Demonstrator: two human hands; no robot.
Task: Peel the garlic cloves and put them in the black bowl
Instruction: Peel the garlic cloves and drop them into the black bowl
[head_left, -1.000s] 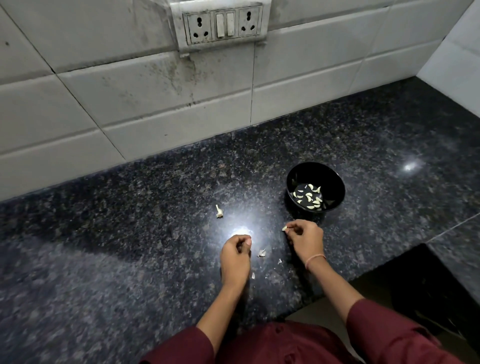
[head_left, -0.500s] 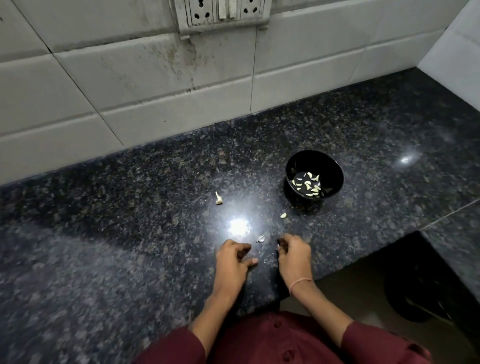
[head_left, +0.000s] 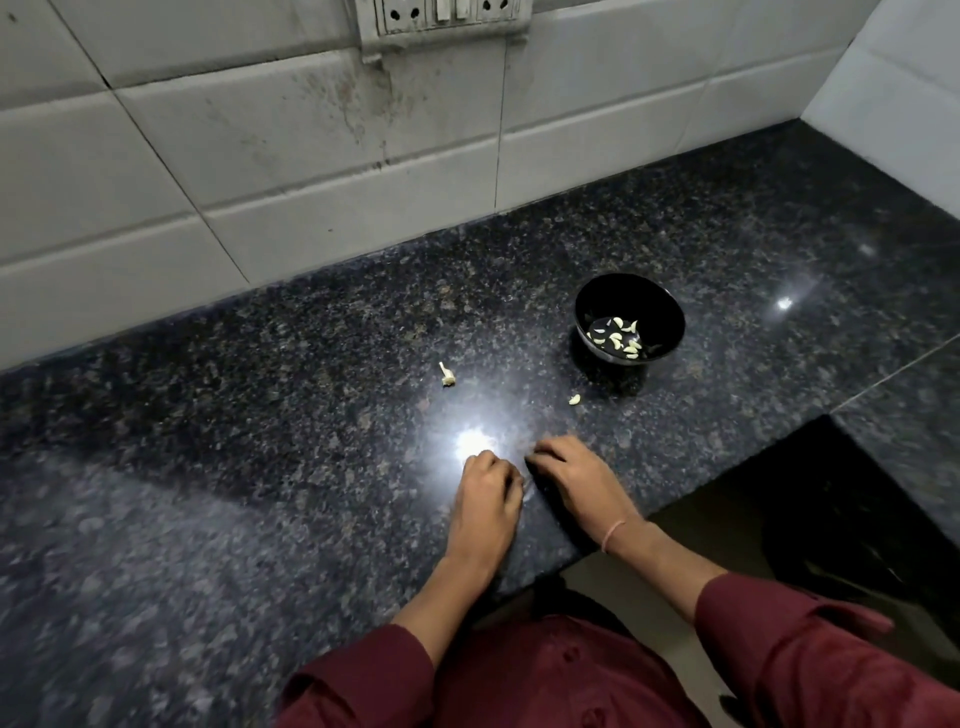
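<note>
While several peeled cloves (head_left: 618, 338) already sit in the black bowl (head_left: 623, 291), one clove (head_left: 574, 399) lies on the counter (head_left: 260, 415) just beside it. Left hand (head_left: 485, 499) and right hand (head_left: 576, 478) curl side by side, fingers down; can't tell if they pinch anything. Looks nearly done.

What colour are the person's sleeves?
The long fabric sleeves are dark maroon, best seen in the head view.
</note>
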